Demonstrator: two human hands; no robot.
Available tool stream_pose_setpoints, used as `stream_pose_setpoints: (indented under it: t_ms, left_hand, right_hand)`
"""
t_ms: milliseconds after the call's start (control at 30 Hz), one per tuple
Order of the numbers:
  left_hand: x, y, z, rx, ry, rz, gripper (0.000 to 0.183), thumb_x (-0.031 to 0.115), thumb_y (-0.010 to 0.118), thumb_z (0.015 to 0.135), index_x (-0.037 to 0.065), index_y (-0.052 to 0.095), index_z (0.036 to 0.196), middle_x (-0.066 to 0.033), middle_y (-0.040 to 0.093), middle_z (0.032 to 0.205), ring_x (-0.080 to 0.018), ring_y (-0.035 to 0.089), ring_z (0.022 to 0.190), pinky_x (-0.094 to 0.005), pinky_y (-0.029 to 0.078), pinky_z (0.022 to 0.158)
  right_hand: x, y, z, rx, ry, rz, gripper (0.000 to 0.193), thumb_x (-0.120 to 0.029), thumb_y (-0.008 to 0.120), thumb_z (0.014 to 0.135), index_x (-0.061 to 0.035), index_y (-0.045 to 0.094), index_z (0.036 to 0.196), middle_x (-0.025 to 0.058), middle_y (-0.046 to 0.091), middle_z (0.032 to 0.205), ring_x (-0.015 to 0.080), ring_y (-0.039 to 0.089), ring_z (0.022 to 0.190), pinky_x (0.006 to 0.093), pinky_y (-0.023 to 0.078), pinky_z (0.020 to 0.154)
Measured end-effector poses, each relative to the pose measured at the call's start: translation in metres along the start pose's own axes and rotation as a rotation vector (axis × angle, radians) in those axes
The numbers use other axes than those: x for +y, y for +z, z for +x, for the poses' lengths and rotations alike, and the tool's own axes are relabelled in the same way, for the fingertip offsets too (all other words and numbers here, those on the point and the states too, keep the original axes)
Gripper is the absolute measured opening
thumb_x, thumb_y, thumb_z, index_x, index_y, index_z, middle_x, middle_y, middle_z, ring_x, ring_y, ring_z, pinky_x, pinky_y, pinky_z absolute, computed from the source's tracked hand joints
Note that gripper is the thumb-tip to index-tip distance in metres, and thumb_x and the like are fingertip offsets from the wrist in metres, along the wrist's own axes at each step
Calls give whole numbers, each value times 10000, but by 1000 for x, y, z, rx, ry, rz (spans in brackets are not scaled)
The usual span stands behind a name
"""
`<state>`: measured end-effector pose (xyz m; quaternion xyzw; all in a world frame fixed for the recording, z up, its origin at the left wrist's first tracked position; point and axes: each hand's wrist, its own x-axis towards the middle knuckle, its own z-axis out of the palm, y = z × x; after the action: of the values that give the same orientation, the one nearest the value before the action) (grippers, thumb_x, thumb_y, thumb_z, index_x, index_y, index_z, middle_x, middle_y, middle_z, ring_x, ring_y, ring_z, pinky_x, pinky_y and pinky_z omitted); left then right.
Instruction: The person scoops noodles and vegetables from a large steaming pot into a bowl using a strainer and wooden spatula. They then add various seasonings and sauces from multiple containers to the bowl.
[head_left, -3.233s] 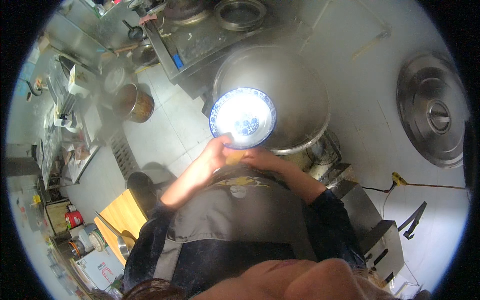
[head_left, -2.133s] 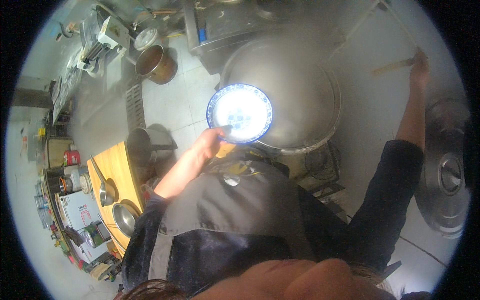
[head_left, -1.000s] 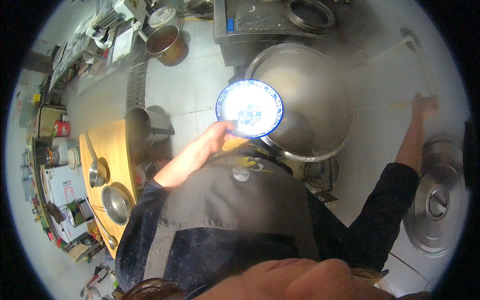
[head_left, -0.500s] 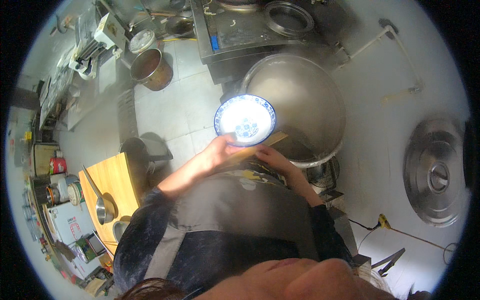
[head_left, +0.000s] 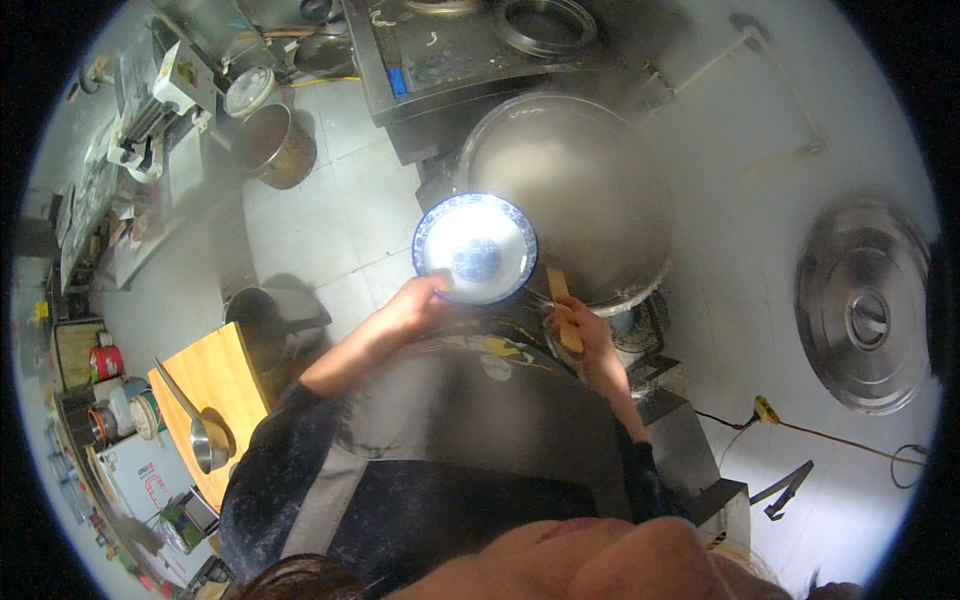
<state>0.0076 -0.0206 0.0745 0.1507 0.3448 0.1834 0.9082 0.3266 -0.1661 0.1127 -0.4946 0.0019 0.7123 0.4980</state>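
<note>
A white bowl with a blue patterned rim and centre is in my left hand, gripped at its near left edge. Bright light glares on its inside, where I see no food. My right hand is closed around a flat wooden handle, apart from the bowl. What the handle belongs to is unclear. Just beyond my right hand stands a large round metal pot, its contents blurred by steam.
A dark metal stove counter stands at the far side. At right, a big metal lid leans on the wall. A metal pot rests on the tiled floor. At left, a wooden board bears a long-handled ladle.
My right hand has moved away from the bowl to the right, and the wooden handle has turned more upright. The bowl stays in my left hand. The whole view has shifted slightly.
</note>
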Motion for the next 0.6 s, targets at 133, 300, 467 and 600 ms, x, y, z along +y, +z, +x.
stream_pose_setpoints:
  t_ms: [133,300,467,600]
  left_hand:
    - [6,16,0,312,-168,-311,413,15,442,845,-128,427,1233,-253,569,1178,-367,591,1098,-501,462,1019]
    - [7,51,-15,313,-58,-441,456,-1,440,814,-127,371,1246,-276,562,1181,-378,619,1063,-473,544,929]
    - [10,72,-17,419,17,-357,467,-7,416,825,-110,341,1274,-276,540,1185,-389,620,1046,-472,566,899]
    - [6,76,-18,428,84,-346,500,-13,424,801,-142,318,1272,-293,517,1213,-417,624,1031,-481,555,929]
  right_hand:
    - [-39,3,-34,15,-36,112,177,-112,583,907,-53,585,1073,-2,522,737,105,506,603,229,417,499]
    - [-98,-27,-67,-112,-112,-362,196,-130,598,932,-30,556,1095,50,575,876,72,500,628,193,427,535]
    - [-157,-46,-64,-236,-267,-417,502,-99,653,885,-82,472,1352,39,571,1035,64,528,664,194,431,545]
    - [-193,-49,-6,233,-567,-1656,554,-111,591,857,-131,453,1393,145,557,1136,327,587,1008,446,506,840]
